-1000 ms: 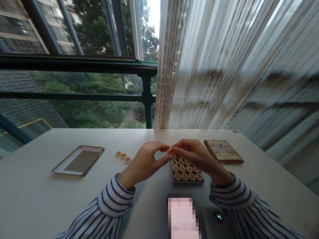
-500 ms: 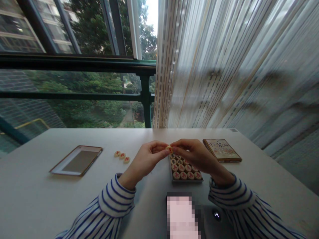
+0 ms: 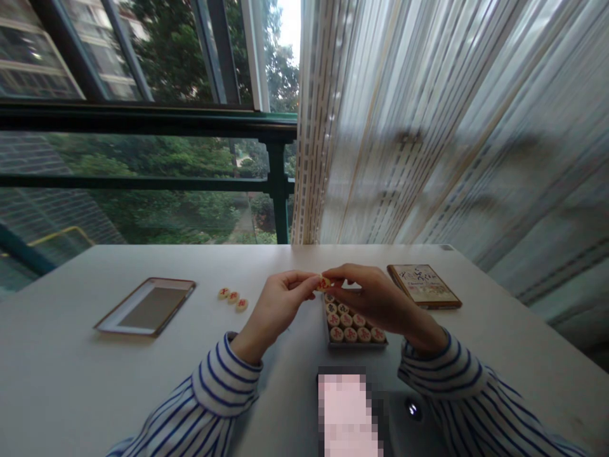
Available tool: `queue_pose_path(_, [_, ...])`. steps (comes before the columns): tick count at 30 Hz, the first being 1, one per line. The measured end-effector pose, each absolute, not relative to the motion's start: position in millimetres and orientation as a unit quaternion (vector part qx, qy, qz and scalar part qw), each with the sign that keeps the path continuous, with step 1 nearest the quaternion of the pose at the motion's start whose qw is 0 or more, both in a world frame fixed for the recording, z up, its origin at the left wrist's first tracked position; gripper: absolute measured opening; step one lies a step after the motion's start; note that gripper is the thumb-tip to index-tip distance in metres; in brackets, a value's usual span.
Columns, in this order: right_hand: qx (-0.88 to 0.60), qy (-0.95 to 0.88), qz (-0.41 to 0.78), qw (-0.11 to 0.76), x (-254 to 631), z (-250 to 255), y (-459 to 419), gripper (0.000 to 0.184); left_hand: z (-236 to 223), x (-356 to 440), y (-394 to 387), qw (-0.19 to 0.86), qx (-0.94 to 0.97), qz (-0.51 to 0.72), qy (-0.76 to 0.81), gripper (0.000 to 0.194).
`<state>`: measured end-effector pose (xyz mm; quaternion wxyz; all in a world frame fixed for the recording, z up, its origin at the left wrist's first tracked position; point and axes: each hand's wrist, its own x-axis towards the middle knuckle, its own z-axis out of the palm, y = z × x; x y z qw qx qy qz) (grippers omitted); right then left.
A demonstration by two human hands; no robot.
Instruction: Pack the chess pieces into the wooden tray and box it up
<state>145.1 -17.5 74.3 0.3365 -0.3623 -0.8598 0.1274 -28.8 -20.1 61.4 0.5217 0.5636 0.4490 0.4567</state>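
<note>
Between my two hands is a round Chinese chess piece with a red character. My left hand pinches it from the left, thumb and fingers together. From the other side, the fingertips of my right hand grip the same piece. Just below and behind my right hand lies a shallow box with rows of chess pieces, red and black characters facing up; my hand hides part of it. Three loose chess pieces with red characters lie on the table left of my left hand.
A rectangular lid or tray lies at the left of the white table. At the right is a flat printed case. A phone with a blurred screen and a dark grey object are close in front of me.
The held chess piece has been turned, so its red character shows more broadly. My right fingers have shifted slightly around it; the loose pieces and the box stay put.
</note>
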Motion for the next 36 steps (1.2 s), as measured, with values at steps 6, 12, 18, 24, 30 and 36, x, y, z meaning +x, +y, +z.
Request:
queue_pose_path(6, [-0.372, -0.868, 0.100, 0.314, 147, 77, -18, 0.020, 56, -28, -18, 0.539, 0.552, 0.455, 0.445, 0.027])
queue_pose_path(12, [-0.377, -0.874, 0.069, 0.297, 148, 77, -19, 0.021, 58, -26, -20, 0.540, 0.545, 0.455, 0.451, 0.024])
queue_pose_path(18, [-0.368, -0.888, 0.024, 0.277, 148, 74, -17, 0.024, 55, -25, -19, 0.540, 0.543, 0.459, 0.450, 0.023])
queue_pose_path(24, [-0.363, -0.896, 0.004, 0.255, 149, 71, -16, 0.021, 52, -23, -19, 0.530, 0.542, 0.466, 0.457, 0.021])
queue_pose_path(30, [-0.365, -0.899, -0.012, 0.242, 150, 68, -15, 0.022, 53, -21, -20, 0.525, 0.539, 0.467, 0.465, 0.020])
queue_pose_path(36, [-0.370, -0.901, -0.018, 0.224, 152, 67, -13, 0.023, 47, -21, -17, 0.526, 0.557, 0.456, 0.453, 0.022])
